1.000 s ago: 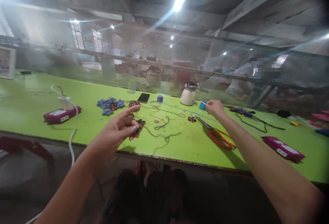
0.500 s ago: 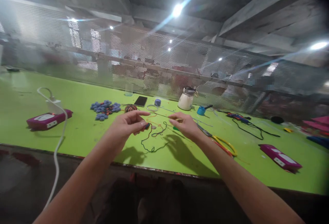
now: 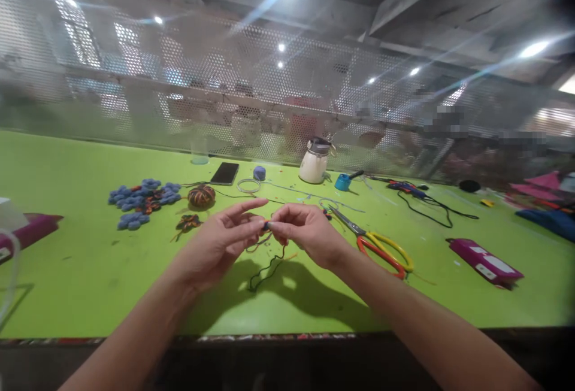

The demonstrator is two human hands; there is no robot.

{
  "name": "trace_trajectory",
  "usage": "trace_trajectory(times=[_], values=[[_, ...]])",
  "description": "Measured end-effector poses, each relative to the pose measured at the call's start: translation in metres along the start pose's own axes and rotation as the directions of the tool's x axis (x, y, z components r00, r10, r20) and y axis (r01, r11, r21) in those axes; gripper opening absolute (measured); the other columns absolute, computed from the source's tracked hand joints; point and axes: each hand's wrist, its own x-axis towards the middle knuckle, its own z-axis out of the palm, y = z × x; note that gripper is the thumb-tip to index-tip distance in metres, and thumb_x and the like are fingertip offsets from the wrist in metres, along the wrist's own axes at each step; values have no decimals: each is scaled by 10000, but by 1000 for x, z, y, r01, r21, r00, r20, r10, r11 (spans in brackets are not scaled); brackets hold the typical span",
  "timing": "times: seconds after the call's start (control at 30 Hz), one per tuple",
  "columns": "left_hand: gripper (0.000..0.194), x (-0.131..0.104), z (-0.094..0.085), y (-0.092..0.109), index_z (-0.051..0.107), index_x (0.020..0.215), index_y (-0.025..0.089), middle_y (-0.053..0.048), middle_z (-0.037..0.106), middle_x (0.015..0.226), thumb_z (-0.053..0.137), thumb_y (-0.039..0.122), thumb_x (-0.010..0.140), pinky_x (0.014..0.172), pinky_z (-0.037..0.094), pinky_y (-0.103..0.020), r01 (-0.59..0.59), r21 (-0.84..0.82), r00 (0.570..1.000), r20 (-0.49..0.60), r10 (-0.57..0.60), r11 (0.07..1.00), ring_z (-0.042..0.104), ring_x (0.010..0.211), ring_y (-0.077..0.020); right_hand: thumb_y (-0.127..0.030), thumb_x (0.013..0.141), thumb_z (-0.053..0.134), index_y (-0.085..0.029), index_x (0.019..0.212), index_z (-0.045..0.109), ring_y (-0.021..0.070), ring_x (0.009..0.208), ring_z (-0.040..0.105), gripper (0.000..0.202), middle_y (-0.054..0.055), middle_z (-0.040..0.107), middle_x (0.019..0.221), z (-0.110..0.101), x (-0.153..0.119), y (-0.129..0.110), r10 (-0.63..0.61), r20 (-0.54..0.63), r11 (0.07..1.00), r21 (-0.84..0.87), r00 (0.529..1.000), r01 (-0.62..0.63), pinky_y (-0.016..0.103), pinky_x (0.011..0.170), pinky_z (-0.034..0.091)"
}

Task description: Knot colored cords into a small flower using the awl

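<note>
My left hand (image 3: 227, 238) pinches a small dark blue and red yarn piece (image 3: 266, 225) between thumb and fingers. Against its right side, my right hand (image 3: 308, 232) is closed in a pinch at the same piece, its fingertips partly hidden. A dark, multicoloured yarn strand (image 3: 252, 287) trails below the hands over the green tabletop. Left of my left hand lie a brown-orange striped yarn ball (image 3: 201, 197) and a small dark and orange yarn flower (image 3: 187, 222). Scissors (image 3: 362, 233) with red and yellow handles lie open beside my right wrist.
Blue crocheted flowers (image 3: 148, 196) lie at left. Along the back stand a phone (image 3: 224, 173), lying flat, a clear cup (image 3: 200, 154), a white bottle (image 3: 313, 164) and a blue pot (image 3: 342, 183). Purple power strips (image 3: 485, 262) sit at both sides. Perforated panels close off the rear.
My hands have come together: the right hand moved left to meet the yarn piece in the left. The view has shifted right and closer to the table.
</note>
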Motion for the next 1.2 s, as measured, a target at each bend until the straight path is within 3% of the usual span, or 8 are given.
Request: trace_trajectory(times=[0.1, 0.27, 0.43, 0.63, 0.77, 0.87, 1.03, 1.2], values=[[454, 2, 5, -4, 651, 1067, 190, -17, 690, 804, 750, 70, 640, 729, 469, -182, -10, -27, 999, -36, 9, 1000, 617, 743, -84, -299, 696, 729, -138, 703, 616, 67, 504, 473, 197, -34, 557, 554, -3, 0, 3, 25, -30, 999, 39, 999, -24, 216, 513, 392], [428, -2, 14, -6, 634, 1036, 186, -35, 690, 765, 744, 64, 641, 690, 490, -182, 83, -148, 993, -66, -94, 985, 625, 692, -89, -300, 732, 710, -135, 729, 597, 64, 510, 459, 200, -31, 537, 564, -6, -6, 9, 69, 66, 983, 164, 995, -80, 211, 507, 353], [352, -10, 21, -14, 626, 939, 197, -25, 663, 756, 747, 69, 634, 693, 502, -190, 83, -314, 992, -66, -109, 946, 622, 698, -93, -290, 742, 708, -137, 752, 583, 56, 507, 403, 198, -40, 490, 579, -7, -12, 11, 68, 94, 967, 238, 993, -89, 208, 488, 285], [273, -14, 21, -23, 597, 872, 185, -3, 615, 689, 721, 68, 659, 405, 355, -75, 107, -368, 991, -34, -129, 924, 503, 489, -29, -308, 702, 734, -127, 705, 576, 49, 502, 403, 240, -31, 510, 580, -2, -14, 9, 122, 27, 967, 221, 992, -125, 199, 486, 289], [153, -14, 18, -25, 558, 804, 187, 1, 603, 599, 657, 91, 739, 344, 275, -58, 137, -366, 990, 17, -141, 920, 404, 374, -1, -323, 693, 737, -134, 698, 582, 50, 488, 406, 245, -34, 525, 563, 0, -14, 11, 128, -5, 973, 193, 992, -124, 197, 475, 295], [135, -15, 16, -26, 527, 775, 179, -14, 625, 625, 622, 84, 769, 360, 297, -58, 143, -354, 990, 44, -137, 924, 406, 369, 5, -327, 706, 725, -135, 703, 586, 53, 486, 410, 237, -32, 536, 552, -2, -14, 12, 138, -3, 977, 165, 990, -136, 201, 478, 300], [186, -14, 14, -26, 515, 766, 162, -32, 617, 707, 649, 40, 729, 532, 445, -98, 90, -311, 995, -12, -99, 946, 574, 624, -65, -308, 714, 716, -122, 773, 638, 66, 506, 427, 211, -9, 571, 583, -9, -16, 6, 163, 14, 985, 60, 986, -164, 213, 483, 311], [222, -13, 15, -27, 492, 741, 159, 1, 590, 714, 670, 30, 705, 561, 469, -118, 43, -226, 998, -41, -54, 973, 575, 618, -59, -282, 730, 696, -115, 789, 661, 64, 510, 408, 180, -14, 548, 592, -12, -16, 0, 118, 19, 993, -22, 993, -117, 217, 475, 296]])
